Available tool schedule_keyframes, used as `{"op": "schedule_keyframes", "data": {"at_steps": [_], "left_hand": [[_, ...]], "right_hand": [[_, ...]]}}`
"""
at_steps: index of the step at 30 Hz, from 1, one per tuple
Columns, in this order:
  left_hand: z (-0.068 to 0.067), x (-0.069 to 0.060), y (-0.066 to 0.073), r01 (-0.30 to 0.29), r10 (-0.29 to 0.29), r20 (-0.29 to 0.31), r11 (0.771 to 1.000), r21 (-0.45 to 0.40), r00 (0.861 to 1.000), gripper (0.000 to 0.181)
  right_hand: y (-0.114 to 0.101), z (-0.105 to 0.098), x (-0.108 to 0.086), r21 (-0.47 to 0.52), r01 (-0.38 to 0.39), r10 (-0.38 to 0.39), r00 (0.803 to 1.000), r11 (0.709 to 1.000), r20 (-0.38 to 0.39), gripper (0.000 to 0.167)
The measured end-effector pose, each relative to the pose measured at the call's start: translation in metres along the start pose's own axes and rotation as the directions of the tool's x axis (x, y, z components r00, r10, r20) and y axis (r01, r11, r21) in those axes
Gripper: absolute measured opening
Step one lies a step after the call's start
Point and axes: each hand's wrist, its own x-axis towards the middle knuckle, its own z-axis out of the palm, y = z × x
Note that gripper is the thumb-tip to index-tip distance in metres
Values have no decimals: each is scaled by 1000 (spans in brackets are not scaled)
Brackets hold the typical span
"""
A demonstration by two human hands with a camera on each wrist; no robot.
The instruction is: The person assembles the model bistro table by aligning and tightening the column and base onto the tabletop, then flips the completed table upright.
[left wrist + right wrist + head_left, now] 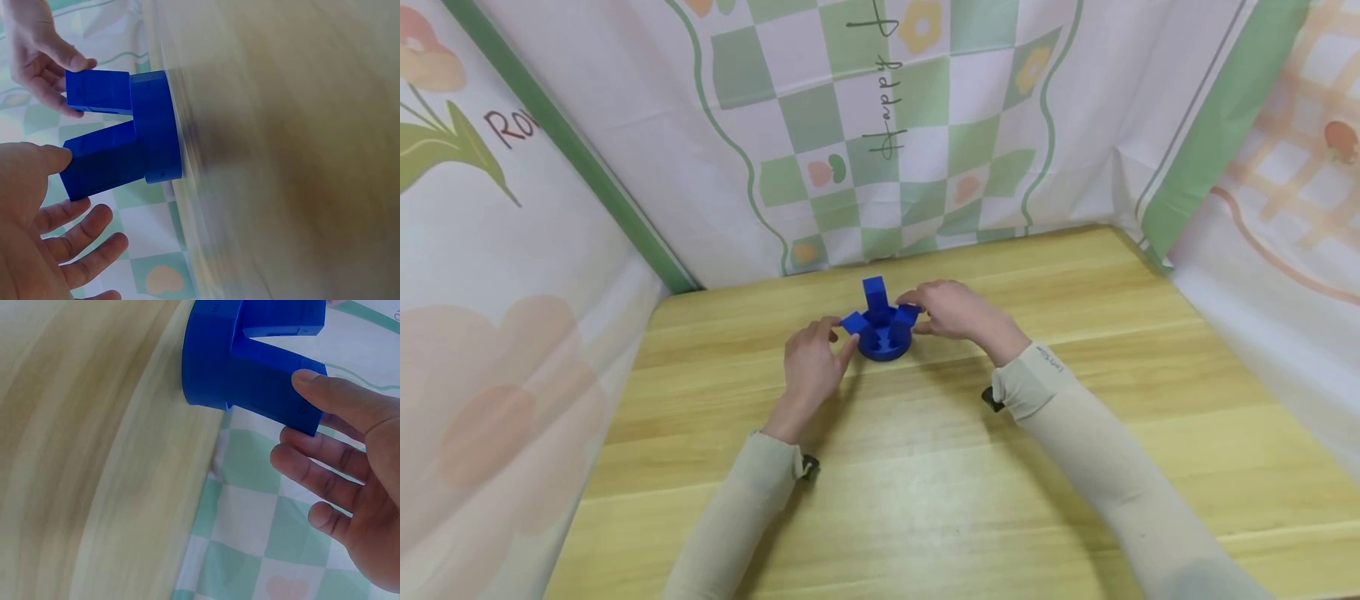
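Note:
A round blue base [883, 353] sits on the table toward its far edge, with several blue rectangular blocks standing in it. The left block [854, 323] leans outward, and my left hand [812, 362] pinches its upper end between thumb and fingers. On the other side, my right hand [958, 310] pinches the right block [906, 316], which also tilts outward. A third block [875, 293] rises at the back, touched by neither hand. In the right wrist view, the thumb lies across the outer end of the held block [275, 387]. Inside the base, details are too small to tell.
The light wooden table [910, 492] stretches toward me and to both sides. A checked green-and-white cloth [880, 150] hangs behind its far edge. Patterned curtains stand at the left [497, 333] and right [1285, 275].

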Motion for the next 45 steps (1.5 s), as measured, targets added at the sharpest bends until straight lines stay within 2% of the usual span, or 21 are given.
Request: {"op": "schedule_keyframes", "data": {"at_steps": [7,12,17,21,25,28,31,38,45], "left_hand": [[0,2,0,-5,5,9,1000,1,1000,44],[-1,4,-1,6,-6,46,1000,1,999,45],[-3,6,-3,32,-32,109,999,1,993,51],[-2,8,-7,55,-61,207,998,37,977,59],[3,13,-15,69,-81,313,996,47,946,64],[7,17,-20,76,-82,365,997,31,928,65],[9,22,-24,78,-78,394,997,16,916,65],[10,31,-26,79,-56,425,996,-38,904,61],[12,35,-27,93,-56,446,994,-63,893,55]], "right_hand": [[1,-3,3,-70,-26,26,1000,997,9,53],[4,2,1,46,-49,49,999,998,9,54],[11,20,0,158,-110,110,994,981,4,67],[16,35,0,189,-160,158,987,969,29,73],[19,41,1,213,-205,202,979,955,38,75],[20,44,2,198,-237,234,971,951,40,74],[20,46,3,179,-261,259,965,949,37,66],[16,55,5,198,-314,312,949,929,41,43],[11,57,6,202,-344,340,939,917,55,39]]}}
